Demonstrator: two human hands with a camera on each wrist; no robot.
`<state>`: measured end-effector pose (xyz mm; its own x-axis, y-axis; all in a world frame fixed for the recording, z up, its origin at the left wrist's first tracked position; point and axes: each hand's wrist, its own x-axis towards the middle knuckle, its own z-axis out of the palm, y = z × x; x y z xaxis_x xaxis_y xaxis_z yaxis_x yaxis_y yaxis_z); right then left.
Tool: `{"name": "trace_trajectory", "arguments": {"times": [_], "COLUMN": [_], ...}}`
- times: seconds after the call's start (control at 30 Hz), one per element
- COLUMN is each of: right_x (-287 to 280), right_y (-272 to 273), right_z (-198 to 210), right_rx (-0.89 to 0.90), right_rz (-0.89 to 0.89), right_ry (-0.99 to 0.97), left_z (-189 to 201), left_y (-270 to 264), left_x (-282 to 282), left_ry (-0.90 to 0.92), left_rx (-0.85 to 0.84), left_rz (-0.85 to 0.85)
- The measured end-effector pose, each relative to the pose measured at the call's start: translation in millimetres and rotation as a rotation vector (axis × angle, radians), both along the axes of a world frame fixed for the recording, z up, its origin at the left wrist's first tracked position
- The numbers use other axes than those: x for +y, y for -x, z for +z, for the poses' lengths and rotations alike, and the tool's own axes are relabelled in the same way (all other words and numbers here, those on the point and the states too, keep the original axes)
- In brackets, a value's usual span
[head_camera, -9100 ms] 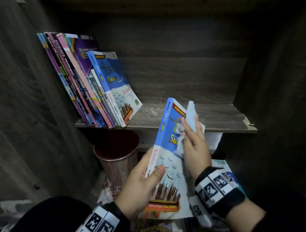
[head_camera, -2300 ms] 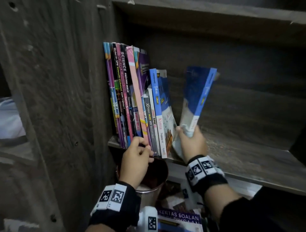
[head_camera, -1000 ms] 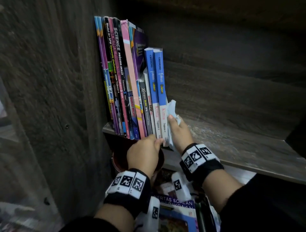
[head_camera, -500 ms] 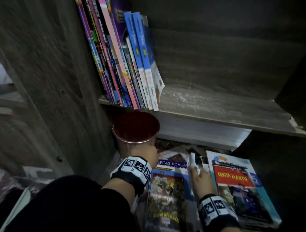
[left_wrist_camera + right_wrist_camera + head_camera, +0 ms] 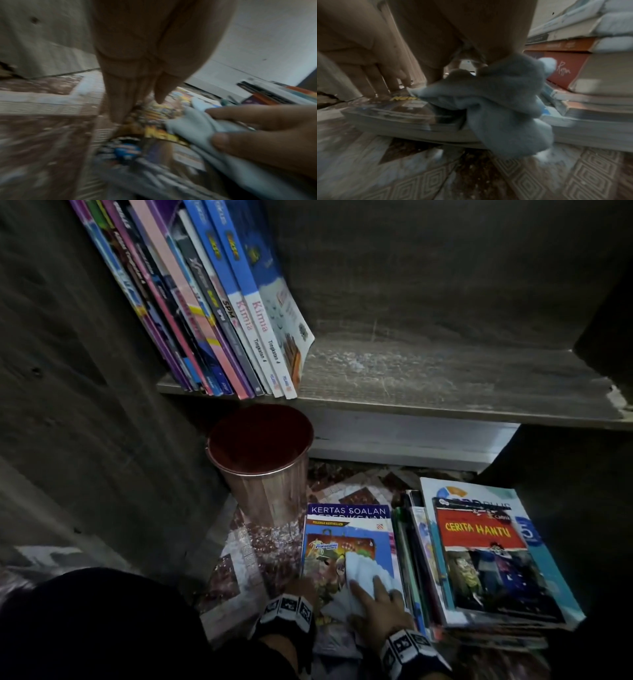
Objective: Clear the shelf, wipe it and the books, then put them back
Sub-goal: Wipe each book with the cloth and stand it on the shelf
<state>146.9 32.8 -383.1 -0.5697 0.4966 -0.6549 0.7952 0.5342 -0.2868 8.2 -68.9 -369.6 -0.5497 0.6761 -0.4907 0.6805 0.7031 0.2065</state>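
Note:
Several books (image 5: pixel 219 313) lean left on the wooden shelf (image 5: pixel 445 378), whose right part is bare and dusty. On the floor a comic book (image 5: pixel 342 549) tops the left pile. My right hand (image 5: pixel 376 604) grips a pale blue cloth (image 5: pixel 363 573) and presses it on that cover; the right wrist view shows the cloth (image 5: pixel 496 101) bunched under my palm. My left hand (image 5: pixel 303 587) touches the comic's left edge with straight fingers (image 5: pixel 120 119). The left wrist view shows the cloth (image 5: pixel 197 121) pinched by my right thumb and fingers.
A copper-coloured bin (image 5: pixel 263 467) stands on the patterned floor mat (image 5: pixel 239 559) under the shelf's left end. A second pile topped by a red "Cerita Hantu" book (image 5: pixel 486 559) lies right of the comic. Dark wooden walls close in on both sides.
Both hands have come down from the shelved books to the floor piles. My right hand has slid the cloth onto the comic's cover, and my left hand has moved to its left edge.

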Motion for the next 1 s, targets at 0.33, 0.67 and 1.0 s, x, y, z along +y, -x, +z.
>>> {"name": "trace_trajectory", "arguments": {"times": [0.33,0.67,1.0], "right_x": [-2,-5,-60], "right_y": [-5,16,33], "right_z": [-6,69,181], "right_rx": [0.066,0.849,1.201], "right_rz": [0.015,-0.532,-0.211], "right_ry": [-0.003,0.073,-0.15], "left_z": [8,105,227], "left_y": [-4,-25,-21], "left_x": [25,45,6], "left_ry": [-0.144,-0.653,-1.197], "left_rx": [-0.308,-0.548,-0.665], "left_rz": [0.33,0.223,0.238]}}
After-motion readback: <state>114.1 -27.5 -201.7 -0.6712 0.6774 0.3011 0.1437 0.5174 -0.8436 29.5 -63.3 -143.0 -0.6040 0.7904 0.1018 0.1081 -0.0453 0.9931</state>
